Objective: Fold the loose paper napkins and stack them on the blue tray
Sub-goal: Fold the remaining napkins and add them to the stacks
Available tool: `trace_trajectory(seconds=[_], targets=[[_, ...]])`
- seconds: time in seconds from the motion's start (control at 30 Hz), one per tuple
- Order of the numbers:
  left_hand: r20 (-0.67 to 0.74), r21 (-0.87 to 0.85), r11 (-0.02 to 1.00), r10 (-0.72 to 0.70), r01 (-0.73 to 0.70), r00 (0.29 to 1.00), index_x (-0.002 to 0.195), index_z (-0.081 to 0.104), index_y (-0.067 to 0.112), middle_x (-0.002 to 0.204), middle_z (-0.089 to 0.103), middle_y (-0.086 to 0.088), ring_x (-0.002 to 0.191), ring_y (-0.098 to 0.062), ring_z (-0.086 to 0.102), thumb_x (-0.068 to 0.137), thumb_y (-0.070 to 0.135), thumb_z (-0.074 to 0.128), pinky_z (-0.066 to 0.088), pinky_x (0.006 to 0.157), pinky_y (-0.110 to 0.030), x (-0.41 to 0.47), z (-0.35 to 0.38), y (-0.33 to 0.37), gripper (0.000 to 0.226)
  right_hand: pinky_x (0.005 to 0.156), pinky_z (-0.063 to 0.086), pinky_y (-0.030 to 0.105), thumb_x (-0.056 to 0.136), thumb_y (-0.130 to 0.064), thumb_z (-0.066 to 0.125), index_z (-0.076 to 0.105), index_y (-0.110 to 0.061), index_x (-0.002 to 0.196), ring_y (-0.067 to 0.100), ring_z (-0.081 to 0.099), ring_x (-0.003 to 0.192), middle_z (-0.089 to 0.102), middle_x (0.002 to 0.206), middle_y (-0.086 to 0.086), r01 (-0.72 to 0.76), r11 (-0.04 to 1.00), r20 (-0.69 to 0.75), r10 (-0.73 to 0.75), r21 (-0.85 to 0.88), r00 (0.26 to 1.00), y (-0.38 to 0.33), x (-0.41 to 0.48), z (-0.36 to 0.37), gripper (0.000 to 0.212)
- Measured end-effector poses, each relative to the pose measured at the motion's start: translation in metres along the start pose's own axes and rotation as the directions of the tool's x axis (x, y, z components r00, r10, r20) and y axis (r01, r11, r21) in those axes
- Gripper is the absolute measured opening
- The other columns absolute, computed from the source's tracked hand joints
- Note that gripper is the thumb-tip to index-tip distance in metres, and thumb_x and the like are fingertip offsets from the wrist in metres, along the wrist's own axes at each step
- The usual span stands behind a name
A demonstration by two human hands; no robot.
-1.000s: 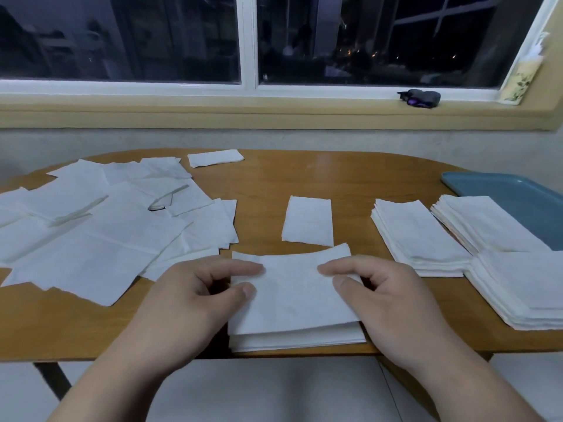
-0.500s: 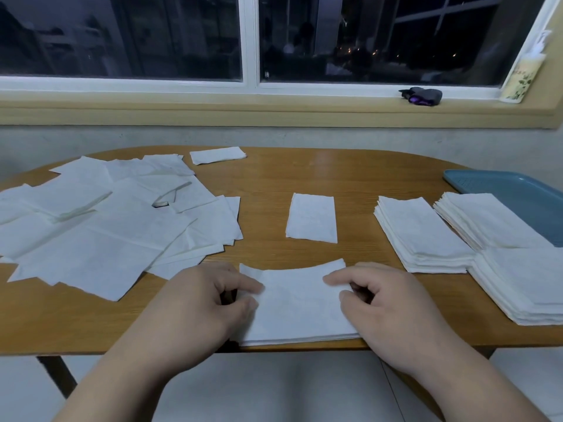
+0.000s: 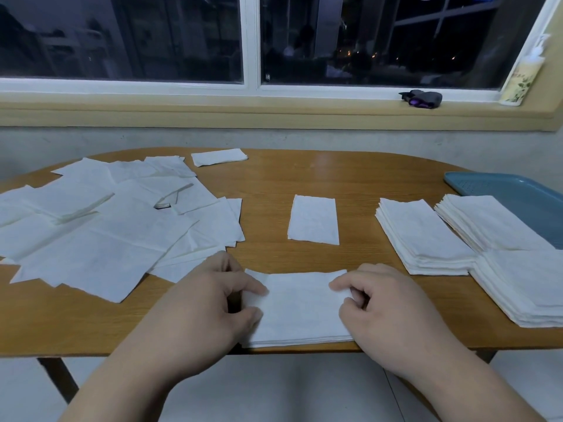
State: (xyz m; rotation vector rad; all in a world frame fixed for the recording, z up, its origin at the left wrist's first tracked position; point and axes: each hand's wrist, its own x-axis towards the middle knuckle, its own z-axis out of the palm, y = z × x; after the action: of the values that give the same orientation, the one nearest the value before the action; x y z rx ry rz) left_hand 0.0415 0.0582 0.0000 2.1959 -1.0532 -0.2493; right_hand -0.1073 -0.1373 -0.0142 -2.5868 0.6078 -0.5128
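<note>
A folded white napkin lies flat at the table's front edge. My left hand pinches its left end between thumb and forefinger. My right hand pinches its right end with curled fingers. Loose unfolded napkins cover the table's left side. One folded napkin lies alone in the middle. Three stacks of folded napkins sit at the right: one on the table, another against the blue tray, a third nearest me.
A small folded napkin lies at the table's far edge. The wooden table stands against a wall below a window. On the sill rest a dark object and a bottle.
The napkin's raised far edge has come down and now lies flat on the table. Both hands have settled lower, still at its two ends.
</note>
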Motion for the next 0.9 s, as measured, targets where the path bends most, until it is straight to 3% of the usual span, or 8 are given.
trace_trajectory(seconds=[0.17,0.33,0.43,0.53,0.67,0.9], targets=[[0.004,-0.067,0.994,0.091,-0.091,0.996,0.091,0.07,0.043,0.107,0.05,0.02,0.078,-0.01,0.059,0.079,0.023,0.078,0.048,0.069,-0.026,-0.002,-0.003,-0.003,0.025,0.068,0.034,0.013,0.088,-0.02,0.057,0.069,-0.035,0.108,-0.001,0.047,0.089,0.045,0.09,-0.02,-0.026,1.0,-0.001,0.026,-0.012,1.0,-0.001,0.0,-0.002,0.028],[0.094,0.011,0.983,0.179,-0.181,0.979,0.095,0.072,0.047,0.108,0.06,0.029,0.111,-0.002,0.053,0.081,0.029,0.076,0.047,0.089,-0.029,-0.001,-0.006,-0.009,0.023,0.071,0.035,0.012,0.089,-0.017,0.056,0.068,-0.035,0.106,-0.004,0.046,0.094,0.042,0.103,-0.028,-0.008,1.0,0.005,0.008,0.006,1.0,-0.001,0.0,-0.002,0.028],[0.106,0.026,0.982,0.184,-0.188,0.977,0.096,0.073,0.046,0.109,0.06,0.032,0.115,-0.001,0.05,0.082,0.029,0.076,0.045,0.092,-0.028,0.001,-0.005,-0.011,0.022,0.078,0.037,0.009,0.09,-0.015,0.054,0.069,-0.035,0.106,-0.005,0.042,0.105,0.047,0.1,-0.028,0.029,1.0,0.023,-0.029,0.005,0.999,0.001,0.001,-0.001,0.03],[0.122,0.027,0.98,0.194,-0.199,0.973,0.097,0.073,0.046,0.111,0.059,0.032,0.116,-0.001,0.05,0.083,0.031,0.075,0.045,0.093,-0.028,0.001,-0.005,-0.013,0.021,0.084,0.034,0.006,0.09,-0.009,0.054,0.072,-0.035,0.102,-0.005,0.041,0.111,0.052,0.099,-0.028,0.084,0.996,0.035,-0.085,0.006,0.996,0.001,0.0,-0.002,0.033],[0.129,0.045,0.979,0.193,-0.2,0.973,0.093,0.073,0.047,0.111,0.057,0.034,0.114,0.003,0.049,0.084,0.033,0.074,0.044,0.091,-0.023,0.0,-0.005,-0.013,0.017,0.091,0.036,0.017,0.088,-0.003,0.059,0.077,-0.036,0.094,-0.005,0.043,0.111,0.059,0.096,-0.031,0.18,0.984,0.066,-0.18,-0.008,0.982,0.004,-0.001,-0.003,0.038],[0.132,0.093,0.964,0.237,-0.25,0.963,0.09,0.074,0.047,0.11,0.057,0.034,0.112,0.003,0.049,0.084,0.035,0.073,0.042,0.083,-0.016,-0.001,-0.005,-0.012,0.013,0.098,0.038,0.025,0.091,-0.007,0.059,0.077,-0.035,0.096,-0.005,0.044,0.112,0.06,0.096,-0.033,0.176,0.984,0.065,-0.177,0.01,0.982,0.007,-0.002,-0.006,0.034]])
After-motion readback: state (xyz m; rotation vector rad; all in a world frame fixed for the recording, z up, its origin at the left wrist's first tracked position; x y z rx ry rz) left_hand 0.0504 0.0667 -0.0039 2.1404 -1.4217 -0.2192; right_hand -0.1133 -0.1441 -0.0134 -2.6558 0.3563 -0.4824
